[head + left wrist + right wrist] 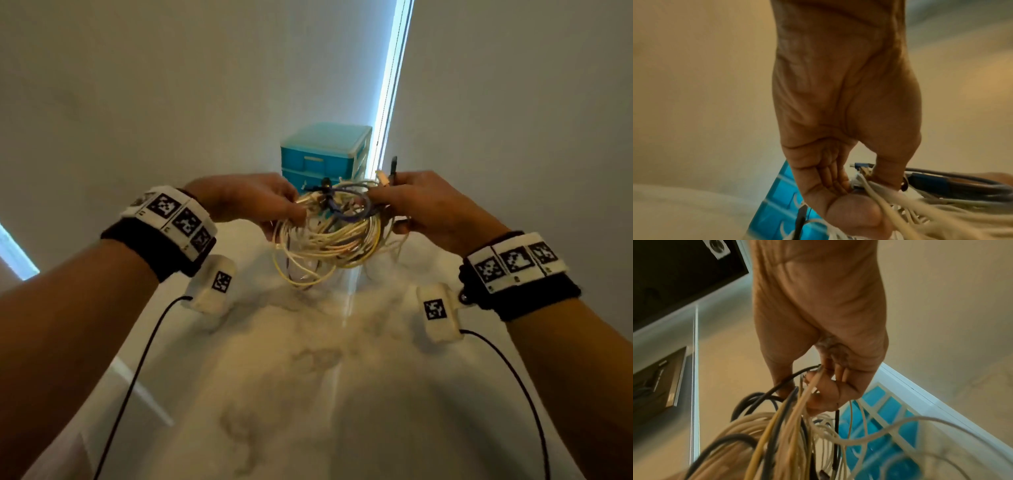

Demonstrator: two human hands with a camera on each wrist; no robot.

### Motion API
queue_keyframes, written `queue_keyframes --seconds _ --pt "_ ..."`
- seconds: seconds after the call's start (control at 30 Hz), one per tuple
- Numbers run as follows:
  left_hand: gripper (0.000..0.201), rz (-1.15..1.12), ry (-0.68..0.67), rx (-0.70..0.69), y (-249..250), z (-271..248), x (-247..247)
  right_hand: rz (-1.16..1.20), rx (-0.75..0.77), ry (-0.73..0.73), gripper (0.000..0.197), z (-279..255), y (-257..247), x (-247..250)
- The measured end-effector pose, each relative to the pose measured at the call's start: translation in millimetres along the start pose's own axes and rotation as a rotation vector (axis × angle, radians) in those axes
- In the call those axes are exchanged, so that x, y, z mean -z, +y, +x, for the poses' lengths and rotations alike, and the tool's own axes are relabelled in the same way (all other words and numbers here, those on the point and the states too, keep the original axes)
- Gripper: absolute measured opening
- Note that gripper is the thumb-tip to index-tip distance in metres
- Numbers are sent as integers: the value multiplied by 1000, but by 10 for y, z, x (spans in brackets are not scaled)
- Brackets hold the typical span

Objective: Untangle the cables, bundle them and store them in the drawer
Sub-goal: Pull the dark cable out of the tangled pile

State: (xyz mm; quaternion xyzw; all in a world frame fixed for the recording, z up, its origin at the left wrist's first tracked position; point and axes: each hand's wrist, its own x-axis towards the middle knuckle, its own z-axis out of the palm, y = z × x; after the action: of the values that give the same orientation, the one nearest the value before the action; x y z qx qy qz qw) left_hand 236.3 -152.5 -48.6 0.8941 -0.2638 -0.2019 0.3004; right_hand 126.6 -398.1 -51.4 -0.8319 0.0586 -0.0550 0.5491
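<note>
Cables [329,233] hang tangled above the desk [308,377], my left grip [246,198] pinching strands at 9 o'clock, right grip [421,202] pinching others at 3, so loops spread; drawer unit [325,150] shut at 12.

— What else do I have in view, apart from the job?

— I log a pale marbled counter [308,394], plain walls [137,85], a bright vertical strip [394,85] at the corner, and a dark wall panel [674,272].
</note>
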Motion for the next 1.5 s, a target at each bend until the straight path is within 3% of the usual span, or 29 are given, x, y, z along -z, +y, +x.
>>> queue_keyframes --seconds 0.1,0.17,0.23,0.3,0.37,0.43,0.5,0.57,0.67,0.73,0.83,1.0,1.07,1.2,1.3,1.4,1.5 --pt "16 -54 106 -47 69 -69 252 194 46 140 28 -5 -209 127" --pt "14 -41 147 -49 79 -86 261 203 22 161 29 -10 -184 159" --pt "18 23 73 20 10 -83 122 -19 -83 87 29 -5 -17 146" --pt "26 119 -65 121 -67 -102 -72 -296 -227 -1 44 -14 188 144" --pt "37 130 -115 183 -139 -114 -212 -422 -297 4 63 -22 349 158" --pt "42 79 -79 183 -173 -128 -304 -449 -220 79 66 -51 408 117" --pt "44 89 -68 168 -159 -158 -398 -542 -81 99 52 -97 403 -14" --pt "46 142 -84 129 -121 -170 -491 -653 -38 3 47 -145 384 -222" --pt "46 132 -124 38 -67 -175 -532 -790 -92 -96 61 -134 464 -482" --pt "43 68 -149 -25 -51 -172 -523 -687 -132 -98 56 -70 541 -502" --pt "33 -29 -110 -65 -24 -134 -478 -277 -192 -79 36 -7 546 -363" --pt "18 -131 254 -22 -58 -35 -336 296 -120 79 39 47 448 -87" --pt "18 -182 306 13 -121 30 -353 291 -146 107 36 67 497 -88" --pt "17 -364 277 16 -66 181 -464 29 -224 30 25 133 644 -136" --pt "16 -447 344 -42 -30 303 -601 73 -226 5 27 159 687 -167" --pt "16 -435 335 -50 -97 425 -816 192 -229 99 32 118 693 -200" --pt "16 -454 306 -47 -171 493 -957 75 -182 250 35 126 818 -229"
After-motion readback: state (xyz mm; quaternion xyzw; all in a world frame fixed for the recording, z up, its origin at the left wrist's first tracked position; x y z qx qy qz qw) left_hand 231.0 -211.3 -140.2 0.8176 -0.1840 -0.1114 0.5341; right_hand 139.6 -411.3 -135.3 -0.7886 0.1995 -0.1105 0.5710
